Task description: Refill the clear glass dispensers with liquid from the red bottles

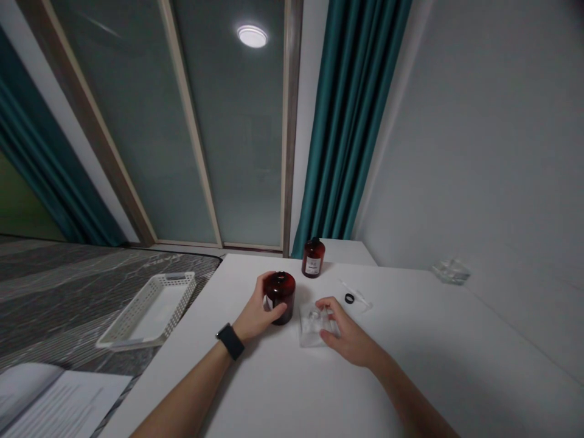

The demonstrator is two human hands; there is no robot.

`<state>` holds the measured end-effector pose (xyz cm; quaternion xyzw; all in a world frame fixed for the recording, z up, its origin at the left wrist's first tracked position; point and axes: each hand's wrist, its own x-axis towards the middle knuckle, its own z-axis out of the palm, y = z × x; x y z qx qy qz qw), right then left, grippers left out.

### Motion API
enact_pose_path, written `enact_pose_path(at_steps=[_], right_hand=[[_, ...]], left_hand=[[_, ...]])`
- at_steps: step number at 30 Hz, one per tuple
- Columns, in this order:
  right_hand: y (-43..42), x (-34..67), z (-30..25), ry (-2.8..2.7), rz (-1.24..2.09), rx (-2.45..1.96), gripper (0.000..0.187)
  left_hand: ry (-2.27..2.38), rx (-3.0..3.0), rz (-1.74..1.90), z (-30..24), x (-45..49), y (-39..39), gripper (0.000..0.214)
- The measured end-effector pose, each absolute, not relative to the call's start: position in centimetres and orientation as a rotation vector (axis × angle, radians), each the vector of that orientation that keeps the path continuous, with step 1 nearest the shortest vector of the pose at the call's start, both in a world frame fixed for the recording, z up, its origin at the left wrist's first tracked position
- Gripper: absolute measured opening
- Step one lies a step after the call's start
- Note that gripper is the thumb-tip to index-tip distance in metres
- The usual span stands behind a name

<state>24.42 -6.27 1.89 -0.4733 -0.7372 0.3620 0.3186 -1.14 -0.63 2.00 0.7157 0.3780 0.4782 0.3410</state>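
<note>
My left hand [256, 311] is wrapped round a dark amber bottle [283, 292], whose top shows no cap. Just right of it, my right hand [343, 331] has its thumb and fingers about a clear, square-based glass or plastic piece [308, 336] on the white table. The round upper part of that clear piece lies between the fingertips. Farther back stands a second amber bottle [312, 258] with a white label and a dark top. A small black ring [349, 298] lies beyond my right hand, beside a clear thin dropper-like piece [362, 299].
A white perforated basket [109, 340] is to the left of the table [292, 395], on a grey striped surface. An open book [86, 395] lies nearer. A clear faceted object [451, 271] sits at the table's far right, by the wall.
</note>
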Motion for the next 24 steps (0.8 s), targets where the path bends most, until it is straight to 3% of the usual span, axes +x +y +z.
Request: enact_pose_path(at_steps=[3,10,24], right_hand=[[-6.3,24.2,2.0,-1.931,0.974,-1.259,0.048],[-6.0,23.5,1.2,-1.899,1.005,-1.319,0.079],[-6.0,24.0,1.8,-1.887,0.897,-1.308,0.075]], left_hand=[[1.026,1.799,1.292,1.8,-0.2,-0.8,0.075],[1.034,1.813,1.283,1.9,0.3,-0.7,0.061],[1.029,2.165,1.164,3.4,-1.5,-1.3,0.067]])
